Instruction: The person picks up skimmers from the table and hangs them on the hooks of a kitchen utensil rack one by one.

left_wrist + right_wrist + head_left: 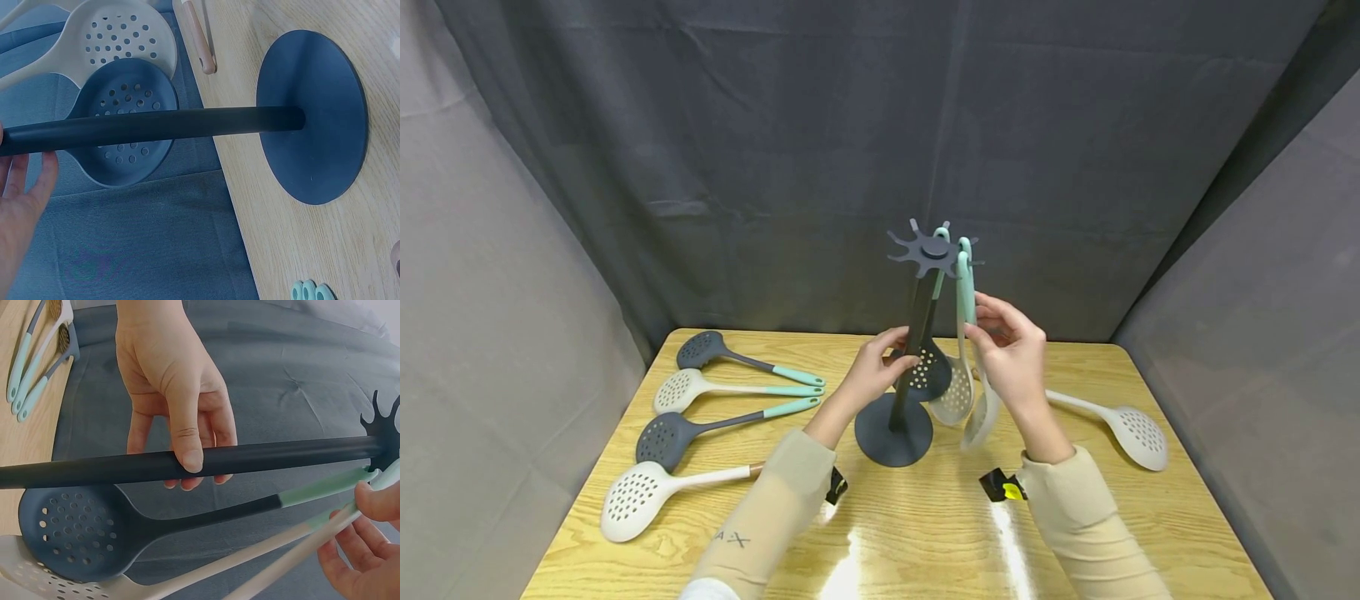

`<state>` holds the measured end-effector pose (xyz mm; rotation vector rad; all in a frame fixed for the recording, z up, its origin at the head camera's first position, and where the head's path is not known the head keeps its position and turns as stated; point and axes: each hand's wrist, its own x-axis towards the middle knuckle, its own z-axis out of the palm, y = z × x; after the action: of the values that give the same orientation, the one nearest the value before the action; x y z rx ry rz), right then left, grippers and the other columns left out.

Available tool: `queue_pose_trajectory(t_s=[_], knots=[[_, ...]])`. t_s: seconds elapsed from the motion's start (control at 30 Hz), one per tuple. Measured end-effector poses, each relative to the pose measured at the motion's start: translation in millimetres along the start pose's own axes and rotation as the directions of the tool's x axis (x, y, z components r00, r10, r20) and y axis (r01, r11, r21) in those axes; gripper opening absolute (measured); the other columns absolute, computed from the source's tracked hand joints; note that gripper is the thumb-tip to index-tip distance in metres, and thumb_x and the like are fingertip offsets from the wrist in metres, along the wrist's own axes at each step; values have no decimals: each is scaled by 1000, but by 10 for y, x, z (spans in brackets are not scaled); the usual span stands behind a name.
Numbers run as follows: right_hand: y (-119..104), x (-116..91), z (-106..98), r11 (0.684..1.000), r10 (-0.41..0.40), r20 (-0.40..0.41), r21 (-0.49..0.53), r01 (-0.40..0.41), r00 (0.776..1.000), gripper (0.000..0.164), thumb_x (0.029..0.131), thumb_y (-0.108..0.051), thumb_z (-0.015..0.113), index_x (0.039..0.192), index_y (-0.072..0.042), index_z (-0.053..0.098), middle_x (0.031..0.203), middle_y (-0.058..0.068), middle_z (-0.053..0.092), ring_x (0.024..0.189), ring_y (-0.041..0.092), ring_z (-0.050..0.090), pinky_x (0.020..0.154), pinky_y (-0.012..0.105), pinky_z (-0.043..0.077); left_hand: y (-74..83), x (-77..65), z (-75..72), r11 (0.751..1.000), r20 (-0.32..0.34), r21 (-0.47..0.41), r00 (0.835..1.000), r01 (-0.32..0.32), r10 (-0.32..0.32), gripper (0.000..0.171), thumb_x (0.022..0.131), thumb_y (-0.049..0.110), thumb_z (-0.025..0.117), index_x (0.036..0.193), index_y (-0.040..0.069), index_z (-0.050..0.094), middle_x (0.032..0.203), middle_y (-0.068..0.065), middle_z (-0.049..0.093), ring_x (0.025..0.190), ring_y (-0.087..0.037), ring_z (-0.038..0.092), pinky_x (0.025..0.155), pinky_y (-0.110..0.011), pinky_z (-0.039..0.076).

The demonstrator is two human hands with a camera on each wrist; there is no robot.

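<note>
- Head view: the left hand (880, 362) grasps the post of a dark utensil stand (876, 437), thumb on one side and fingers on the other.
- The right hand (1011, 354) pinches a white-headed utensil (982, 412) by its mint handle, between thumb and fingers, on the right side of the stand.
- That utensil hangs head down, its mint end up beside the stand's star-shaped crown of hooks (936, 247); I cannot tell whether its loop carries its weight on a hook.
- Just left of it, a white slotted utensil (953, 396) hangs head down, and nearer the post a dark perforated skimmer (931, 372) hangs likewise, both with mint handles.
- The stand's round base rests on the wooden tabletop (940, 542), between the two forearms.
- On the left of the tabletop four utensils lie in a column, handles pointing right: a dark slotted skimmer (698, 350), a white slotted spoon (674, 390), a dark perforated turner (662, 440), and nearest the person a white perforated turner (634, 500).
- The first three have mint handles; the nearest one's brown handle end runs up to the left forearm.
- Right of the right hand lies another white perforated utensil (1140, 437), head pointing right.
- Beige sleeves (775, 500) cover both forearms, and dark grey cloth (805, 150) hangs behind the tabletop.
</note>
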<state>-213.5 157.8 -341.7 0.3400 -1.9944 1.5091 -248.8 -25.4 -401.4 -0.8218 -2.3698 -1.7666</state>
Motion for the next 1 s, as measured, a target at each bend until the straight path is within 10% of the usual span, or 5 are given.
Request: queue_pose_trajectory(t_s=[1.0], knots=[[-74, -40, 106, 998, -22, -30, 51, 23, 999, 34, 75, 13, 66, 109, 9, 62, 89, 26, 63, 74, 2, 60, 65, 12, 50, -8, -3, 8, 1000, -15, -1, 1000, -9, 9, 36, 85, 0, 61, 120, -5, 53, 102, -20, 57, 95, -29, 55, 77, -30, 53]])
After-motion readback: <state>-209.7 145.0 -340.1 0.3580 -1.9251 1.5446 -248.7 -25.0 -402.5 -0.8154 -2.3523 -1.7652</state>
